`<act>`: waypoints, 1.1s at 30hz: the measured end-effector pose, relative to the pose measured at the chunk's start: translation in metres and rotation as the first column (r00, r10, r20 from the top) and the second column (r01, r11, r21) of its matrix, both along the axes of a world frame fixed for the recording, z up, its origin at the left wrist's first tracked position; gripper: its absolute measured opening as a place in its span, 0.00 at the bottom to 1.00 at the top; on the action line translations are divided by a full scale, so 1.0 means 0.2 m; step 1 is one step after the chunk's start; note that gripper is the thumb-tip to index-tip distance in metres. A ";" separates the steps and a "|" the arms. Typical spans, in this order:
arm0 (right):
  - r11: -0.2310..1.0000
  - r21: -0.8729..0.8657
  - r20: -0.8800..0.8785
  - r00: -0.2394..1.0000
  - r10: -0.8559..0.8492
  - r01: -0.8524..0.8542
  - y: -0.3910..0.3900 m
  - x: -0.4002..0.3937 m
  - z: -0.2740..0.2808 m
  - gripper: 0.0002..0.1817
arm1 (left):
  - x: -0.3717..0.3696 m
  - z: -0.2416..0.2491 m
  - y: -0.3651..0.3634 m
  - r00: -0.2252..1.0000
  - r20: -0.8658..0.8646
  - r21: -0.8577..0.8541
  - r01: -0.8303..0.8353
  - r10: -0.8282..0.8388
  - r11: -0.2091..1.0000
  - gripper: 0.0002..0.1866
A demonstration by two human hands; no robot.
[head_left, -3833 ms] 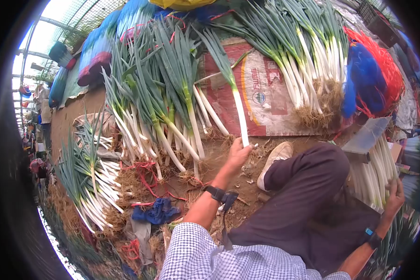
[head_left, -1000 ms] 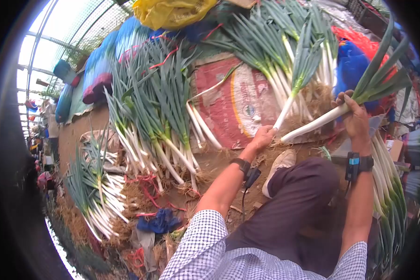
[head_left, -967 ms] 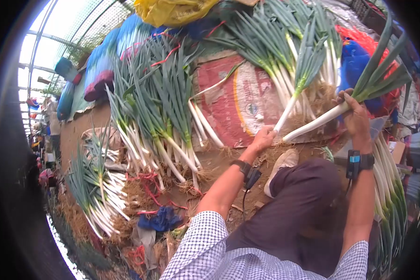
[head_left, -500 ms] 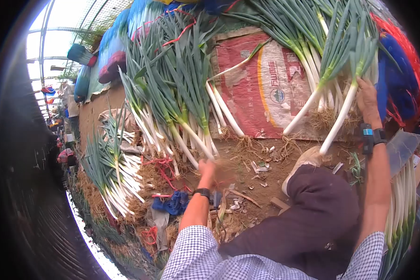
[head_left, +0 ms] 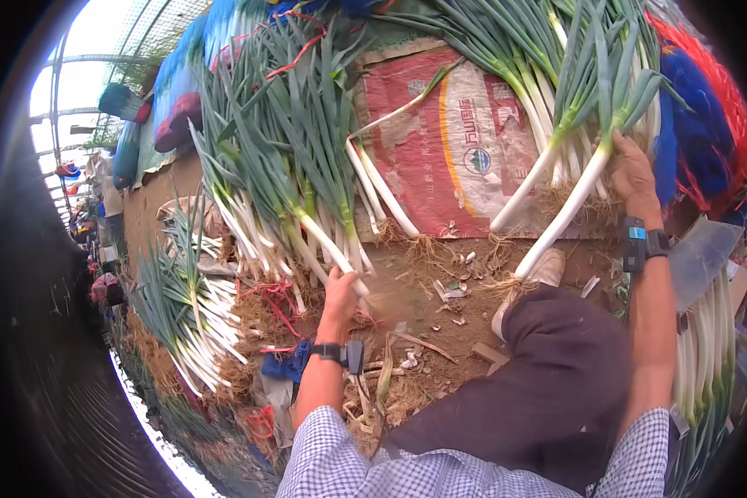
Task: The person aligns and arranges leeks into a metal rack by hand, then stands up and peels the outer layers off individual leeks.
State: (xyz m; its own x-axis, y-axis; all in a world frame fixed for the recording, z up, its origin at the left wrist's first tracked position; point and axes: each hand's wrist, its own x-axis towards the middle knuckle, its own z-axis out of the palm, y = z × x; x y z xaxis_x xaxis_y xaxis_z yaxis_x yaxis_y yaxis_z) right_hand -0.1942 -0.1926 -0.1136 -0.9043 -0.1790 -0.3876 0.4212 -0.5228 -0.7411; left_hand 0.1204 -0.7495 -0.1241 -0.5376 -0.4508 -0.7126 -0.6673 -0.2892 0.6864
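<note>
My right hand [head_left: 635, 172] is closed on the upper white stem of a long green onion [head_left: 563, 212], whose leaves lie up and away from me. Its root tuft hangs down beside my shoe [head_left: 548, 270]. With fingers wrapped round the lower white stem, my left hand [head_left: 341, 292] grips another green onion [head_left: 327, 241] at the front of the left pile [head_left: 282, 149]. Blur hides that onion's root end. Between the hands, a few loose green onions [head_left: 396, 197] lie on a red and white printed sack [head_left: 423, 141]. More green onions [head_left: 523, 83] rest at its right side.
A heap of smaller green onions [head_left: 203, 324] lies at far left. Red string [head_left: 280, 307], blue cloth [head_left: 289, 362] and peelings [head_left: 448, 290] litter the soil. Blue and red netting [head_left: 705, 124] stands at right, above more onions [head_left: 705, 349]. Wrapped bundles [head_left: 176, 100] line the upper left.
The root end of the right-hand green onion has swung left, toward my shoe. My left hand stays by the left pile, now with its fingers plainly round a stem. The view has shifted slightly.
</note>
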 end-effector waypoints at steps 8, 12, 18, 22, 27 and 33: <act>0.975 -0.204 -0.260 0.965 0.034 -0.089 -0.17 -0.04 0.77 0.16 | 0.06 0.61 0.30 0.946 -0.311 0.245 -0.010 0.088 0.970 0.17; 0.997 0.056 -0.284 0.957 0.060 -0.046 -0.34 0.24 1.21 0.16 | 0.18 0.81 0.53 0.951 -0.309 0.138 0.071 -0.025 0.988 0.15; 0.987 -0.150 -0.235 0.972 0.016 -0.052 -0.53 0.66 1.41 0.15 | 0.36 1.09 0.73 0.879 -0.475 0.299 0.209 -0.045 0.931 0.15; 0.972 -0.219 -0.232 0.972 0.034 -0.086 -0.65 0.86 1.36 0.13 | 0.44 1.14 0.86 0.819 -0.557 0.316 0.363 -0.139 0.877 0.13; 0.965 -0.259 -0.198 0.980 -0.021 -0.032 -0.70 1.01 1.31 0.13 | 0.45 1.19 1.02 0.760 -0.604 0.272 0.479 -0.239 0.834 0.16; 0.937 -0.348 -0.132 0.988 -0.083 0.033 -0.69 1.08 1.23 0.11 | 0.48 1.27 1.13 0.724 -0.596 0.301 0.602 -0.347 0.740 0.18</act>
